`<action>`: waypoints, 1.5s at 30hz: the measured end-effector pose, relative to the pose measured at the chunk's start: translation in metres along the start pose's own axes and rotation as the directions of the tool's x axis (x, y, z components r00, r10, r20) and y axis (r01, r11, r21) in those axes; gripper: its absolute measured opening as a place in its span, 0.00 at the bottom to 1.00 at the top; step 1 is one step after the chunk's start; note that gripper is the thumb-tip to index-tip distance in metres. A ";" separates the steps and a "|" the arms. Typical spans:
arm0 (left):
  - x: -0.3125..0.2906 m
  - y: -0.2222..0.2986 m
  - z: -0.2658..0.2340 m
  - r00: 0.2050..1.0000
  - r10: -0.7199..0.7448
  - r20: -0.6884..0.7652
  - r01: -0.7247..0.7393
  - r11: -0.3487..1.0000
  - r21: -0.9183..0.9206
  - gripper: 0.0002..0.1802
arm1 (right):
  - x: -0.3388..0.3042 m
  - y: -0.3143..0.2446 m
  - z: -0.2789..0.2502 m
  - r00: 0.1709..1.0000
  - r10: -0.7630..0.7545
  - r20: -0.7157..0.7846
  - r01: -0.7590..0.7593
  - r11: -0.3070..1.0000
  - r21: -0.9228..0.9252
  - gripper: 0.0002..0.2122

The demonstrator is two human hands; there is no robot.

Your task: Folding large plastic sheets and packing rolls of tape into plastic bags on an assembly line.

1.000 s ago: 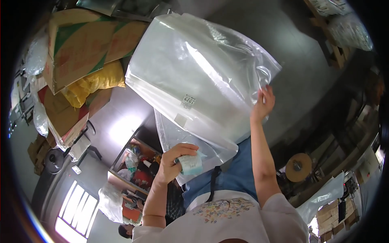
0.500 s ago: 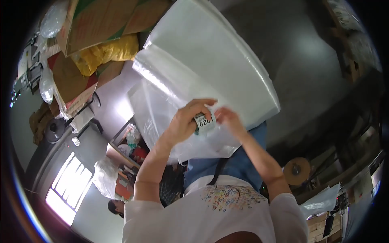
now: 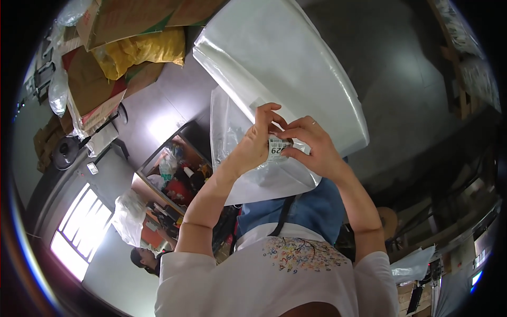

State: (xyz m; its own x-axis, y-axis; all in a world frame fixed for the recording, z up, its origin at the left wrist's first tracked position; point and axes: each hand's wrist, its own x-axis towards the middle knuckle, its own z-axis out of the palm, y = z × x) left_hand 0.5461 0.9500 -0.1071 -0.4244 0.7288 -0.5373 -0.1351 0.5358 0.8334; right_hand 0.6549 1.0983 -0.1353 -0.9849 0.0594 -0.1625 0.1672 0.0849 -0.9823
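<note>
A broad stack of translucent plastic sheeting [image 3: 285, 58], glossy and softly creased with a curved right edge, spreads before the person. Beyond its left side stand flat-sided brown cardboard [image 3: 92, 74] and a crinkled yellow plastic sack [image 3: 142, 50]. Over the sheeting's near part, the left hand [image 3: 251, 140] clamps its fingers on a small, rectangular white label [image 3: 277, 148]. The right hand [image 3: 317, 145] brings curved thumb and forefinger to the label; whether they pinch it, I cannot tell.
</note>
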 end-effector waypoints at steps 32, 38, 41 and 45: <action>-0.018 -0.100 -0.025 0.931 -0.097 0.351 -0.326 0.202 0.923 0.12 | 0.050 0.117 0.059 0.775 0.578 -0.254 -0.520 0.813 0.262 0.08; -0.024 -0.081 -0.030 0.929 0.008 0.369 -0.362 0.210 0.908 0.09 | 0.078 0.155 0.105 0.730 0.386 -0.564 -0.591 0.771 -0.238 0.12; -0.024 -0.078 -0.029 0.930 0.033 0.366 -0.364 0.214 0.906 0.09 | 0.075 0.154 0.114 0.739 0.045 -0.672 -0.505 0.697 -0.509 0.17; -0.025 -0.062 -0.020 0.932 0.170 0.321 -0.363 0.386 0.848 0.11 | 0.051 0.176 0.109 0.985 -0.099 -0.139 -0.089 0.395 -0.915 0.22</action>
State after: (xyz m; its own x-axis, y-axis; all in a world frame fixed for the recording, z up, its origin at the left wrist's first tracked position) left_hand 0.5470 0.8904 -0.1425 -0.1309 0.9071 -0.4001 0.8615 0.3038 0.4069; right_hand 0.6288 1.0081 -0.3264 -0.9809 0.1881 -0.0504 0.1946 0.9378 -0.2875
